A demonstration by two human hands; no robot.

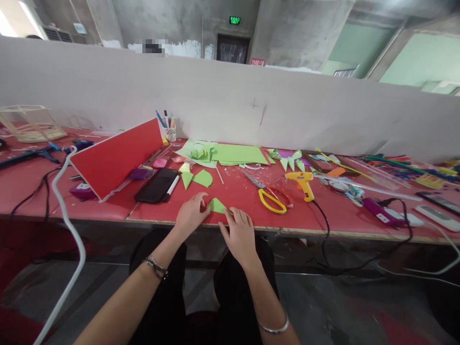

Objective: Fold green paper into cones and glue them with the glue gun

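Note:
A small piece of green paper (pixel 216 205) lies near the table's front edge, between my two hands. My left hand (pixel 191 213) is closed with curled fingers, its fingertips at the paper's left edge. From the right, my right hand (pixel 241 234) grips the paper's other edge, its fingertips partly covering that corner. Just beyond are a rounded green paper cutout (pixel 203 178) and a pointed folded green piece (pixel 186 179). To the right lie scissors (pixel 271 199) with yellow and orange handles, blades pointing away to the left.
A yellow glue gun (pixel 304 184) with a black cord lies right of the scissors. At left are a black phone (pixel 157 185), a marker (pixel 171 188) and a leaning red board (pixel 118 155). Green sheets (pixel 239 154) and a pen cup (pixel 170 133) stand near the white partition (pixel 223 100).

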